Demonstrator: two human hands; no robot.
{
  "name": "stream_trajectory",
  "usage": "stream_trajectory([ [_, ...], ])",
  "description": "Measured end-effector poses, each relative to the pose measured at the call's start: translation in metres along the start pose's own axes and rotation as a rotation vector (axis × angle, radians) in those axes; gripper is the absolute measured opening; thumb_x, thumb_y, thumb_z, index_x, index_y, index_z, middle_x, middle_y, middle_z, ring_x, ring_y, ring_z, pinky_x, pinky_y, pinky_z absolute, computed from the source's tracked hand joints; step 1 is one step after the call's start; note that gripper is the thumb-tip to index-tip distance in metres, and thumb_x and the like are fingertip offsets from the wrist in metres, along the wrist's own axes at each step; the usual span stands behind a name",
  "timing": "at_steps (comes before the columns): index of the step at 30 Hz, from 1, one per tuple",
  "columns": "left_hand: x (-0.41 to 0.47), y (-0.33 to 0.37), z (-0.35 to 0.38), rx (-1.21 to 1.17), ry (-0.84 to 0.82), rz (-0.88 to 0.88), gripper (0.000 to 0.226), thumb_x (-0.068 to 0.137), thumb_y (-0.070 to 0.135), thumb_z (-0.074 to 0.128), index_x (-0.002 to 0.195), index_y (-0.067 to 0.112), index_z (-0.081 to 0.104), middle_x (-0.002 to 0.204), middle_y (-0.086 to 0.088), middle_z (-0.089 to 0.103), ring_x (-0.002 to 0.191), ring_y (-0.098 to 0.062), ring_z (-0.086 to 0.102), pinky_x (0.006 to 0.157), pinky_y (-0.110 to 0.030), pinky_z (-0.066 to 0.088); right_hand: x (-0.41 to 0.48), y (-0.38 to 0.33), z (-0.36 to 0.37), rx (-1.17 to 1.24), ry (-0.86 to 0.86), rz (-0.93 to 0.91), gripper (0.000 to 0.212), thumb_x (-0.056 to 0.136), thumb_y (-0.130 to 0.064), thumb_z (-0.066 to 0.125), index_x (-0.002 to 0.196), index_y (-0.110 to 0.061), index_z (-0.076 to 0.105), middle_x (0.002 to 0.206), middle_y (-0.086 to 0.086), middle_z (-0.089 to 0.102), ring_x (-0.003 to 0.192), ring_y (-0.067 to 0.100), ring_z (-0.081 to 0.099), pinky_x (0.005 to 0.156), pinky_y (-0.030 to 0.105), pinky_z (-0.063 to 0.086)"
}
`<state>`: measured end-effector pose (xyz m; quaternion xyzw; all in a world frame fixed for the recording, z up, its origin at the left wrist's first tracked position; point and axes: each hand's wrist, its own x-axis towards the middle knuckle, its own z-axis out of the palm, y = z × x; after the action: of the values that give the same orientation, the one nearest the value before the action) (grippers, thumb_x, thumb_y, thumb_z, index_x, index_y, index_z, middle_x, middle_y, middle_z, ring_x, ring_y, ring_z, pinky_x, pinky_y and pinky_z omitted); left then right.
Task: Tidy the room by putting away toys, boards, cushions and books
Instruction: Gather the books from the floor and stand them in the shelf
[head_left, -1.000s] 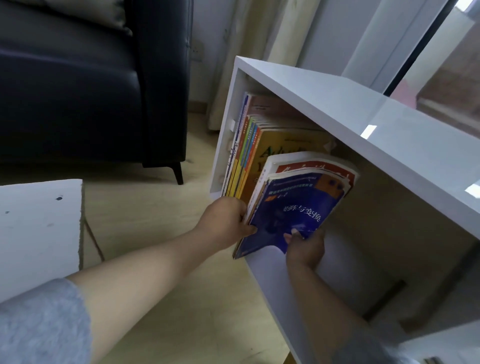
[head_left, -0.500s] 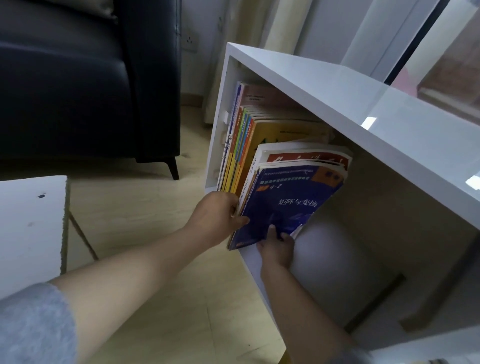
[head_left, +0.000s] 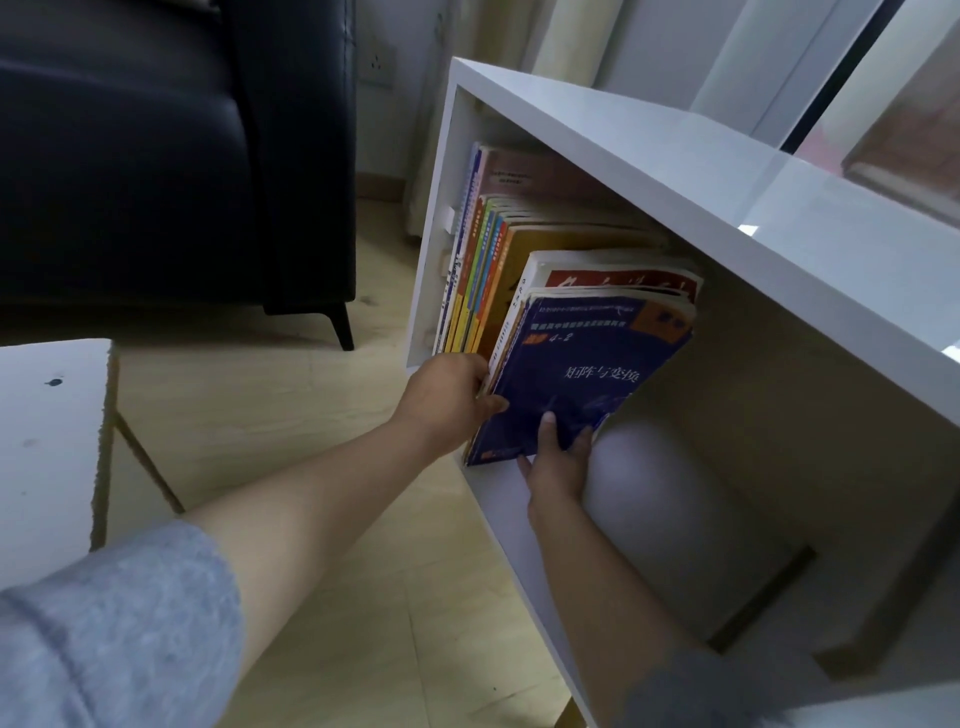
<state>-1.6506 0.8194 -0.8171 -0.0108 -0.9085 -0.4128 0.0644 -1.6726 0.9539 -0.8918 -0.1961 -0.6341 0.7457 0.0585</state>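
Shelving a small bundle of books (head_left: 618, 283) in the white cubby (head_left: 649, 171); the blue book (head_left: 587, 374) is the outermost cover. The bundle stands on the cubby floor at the front lip and leans right, away from the upright row (head_left: 480, 270) packed against the left wall.

Grip: your left hand (head_left: 447, 395) wraps the spine side, with the thumb lying on the blue cover. Your right hand (head_left: 558, 467) pinches the bottom edge, thumb on the cover and the other fingers tucked out of sight underneath.

To do this well:
- Tip the top of the bundle left until it stands parallel to the row, then slide it back as one block.
- Keep the left thumb pressing so the loose covers don't fan apart.
- Pull the right fingers out from under only once the bundle's weight sits on the cubby floor.
- The covers look soft and worn, and the wide gap on the right means they will likely slump if you let go early. Close them tight against the row first.

Change over the last second: the right hand has slid along the bottom edge toward the near corner. The left hand's hold looks unchanged. The bundle leans much as before, so squaring it up is still to be done.
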Motion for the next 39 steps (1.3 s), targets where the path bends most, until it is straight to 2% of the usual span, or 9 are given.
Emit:
stream_trajectory([
  [3, 0.003, 0.000, 0.000, -0.046, -0.005, -0.018, 0.026, 0.088, 0.027, 0.065, 0.111, 0.013, 0.063, 0.106, -0.002, 0.066, 0.097, -0.017, 0.061, 0.074, -0.033, 0.057, 0.004, 0.001, 0.000, 0.004, -0.026, -0.007, 0.070, 0.097, -0.025, 0.054, 0.153, -0.028, 0.013, 0.144, 0.008, 0.043, 0.112, 0.020, 0.054, 0.093, 0.042, 0.052],
  [6, 0.006, 0.000, -0.001, -0.054, -0.006, -0.021, 0.025, 0.089, 0.027, 0.064, 0.110, 0.013, 0.062, 0.106, -0.001, 0.064, 0.097, -0.015, 0.059, 0.071, -0.027, 0.053, 0.008, 0.004, 0.002, -0.029, -0.025, -0.009, 0.073, 0.095, -0.027, 0.056, 0.153, -0.029, 0.012, 0.144, 0.009, 0.044, 0.120, 0.026, 0.054, 0.098, 0.049, 0.049],
  [10, 0.013, -0.001, -0.001, -0.056, -0.002, -0.068, 0.027, 0.088, 0.026, 0.065, 0.109, 0.010, 0.062, 0.108, -0.005, 0.066, 0.100, -0.018, 0.061, 0.078, -0.033, 0.056, 0.011, 0.006, 0.006, -0.071, -0.021, -0.017, 0.078, 0.092, -0.030, 0.061, 0.153, -0.028, 0.013, 0.141, 0.009, 0.047, 0.120, 0.029, 0.055, 0.098, 0.051, 0.049],
  [13, 0.020, -0.001, -0.001, 0.042, -0.019, -0.093, 0.031, 0.088, 0.030, 0.065, 0.108, 0.006, 0.063, 0.108, -0.008, 0.066, 0.100, -0.019, 0.062, 0.080, -0.032, 0.055, 0.015, 0.006, 0.009, -0.090, -0.032, -0.020, 0.080, 0.090, -0.032, 0.064, 0.153, -0.027, 0.015, 0.140, 0.008, 0.049, 0.118, 0.027, 0.057, 0.096, 0.049, 0.051],
  [18, 0.028, -0.003, -0.004, 0.316, -0.054, -0.114, 0.045, 0.088, 0.045, 0.058, 0.108, 0.006, 0.063, 0.097, -0.008, 0.065, 0.087, -0.018, 0.062, 0.073, -0.028, 0.052, 0.020, 0.007, 0.015, -0.108, -0.021, -0.021, 0.080, 0.089, -0.031, 0.065, 0.153, -0.025, 0.018, 0.141, 0.008, 0.048, 0.119, 0.026, 0.056, 0.095, 0.045, 0.052],
  [23, 0.031, -0.008, -0.001, 0.280, -0.059, -0.098, 0.048, 0.090, 0.044, 0.056, 0.119, 0.005, 0.058, 0.104, -0.011, 0.065, 0.090, -0.020, 0.064, 0.077, -0.031, 0.055, 0.026, 0.003, 0.018, -0.092, -0.052, -0.004, 0.077, 0.090, -0.028, 0.065, 0.152, -0.025, 0.020, 0.139, 0.007, 0.050, 0.118, 0.025, 0.056, 0.095, 0.042, 0.052],
  [28, 0.031, -0.011, 0.003, 0.200, -0.036, -0.101, 0.044, 0.090, 0.042, 0.057, 0.113, 0.005, 0.059, 0.105, -0.012, 0.066, 0.091, -0.021, 0.065, 0.079, -0.035, 0.056, 0.031, 0.002, 0.020, -0.133, -0.064, -0.002, 0.077, 0.090, -0.031, 0.065, 0.152, -0.025, 0.020, 0.140, 0.007, 0.050, 0.120, 0.025, 0.055, 0.099, 0.045, 0.050],
  [33, 0.027, -0.015, 0.005, 0.143, -0.041, -0.077, 0.040, 0.091, 0.039, 0.058, 0.117, 0.008, 0.057, 0.113, -0.009, 0.064, 0.102, -0.021, 0.061, 0.082, -0.036, 0.056, 0.033, 0.001, 0.018, -0.161, -0.080, 0.002, 0.077, 0.090, -0.033, 0.064, 0.152, -0.025, 0.020, 0.140, 0.007, 0.049, 0.122, 0.026, 0.054, 0.100, 0.046, 0.049],
  [39, 0.024, -0.012, 0.005, 0.093, -0.023, -0.117, 0.035, 0.092, 0.035, 0.058, 0.113, 0.006, 0.057, 0.112, -0.011, 0.063, 0.103, -0.023, 0.060, 0.081, -0.039, 0.057, 0.026, -0.002, 0.015, -0.113, -0.074, 0.005, 0.066, 0.091, -0.028, 0.063, 0.148, -0.020, 0.031, 0.135, 0.006, 0.054, 0.112, 0.020, 0.057, 0.094, 0.037, 0.051],
])
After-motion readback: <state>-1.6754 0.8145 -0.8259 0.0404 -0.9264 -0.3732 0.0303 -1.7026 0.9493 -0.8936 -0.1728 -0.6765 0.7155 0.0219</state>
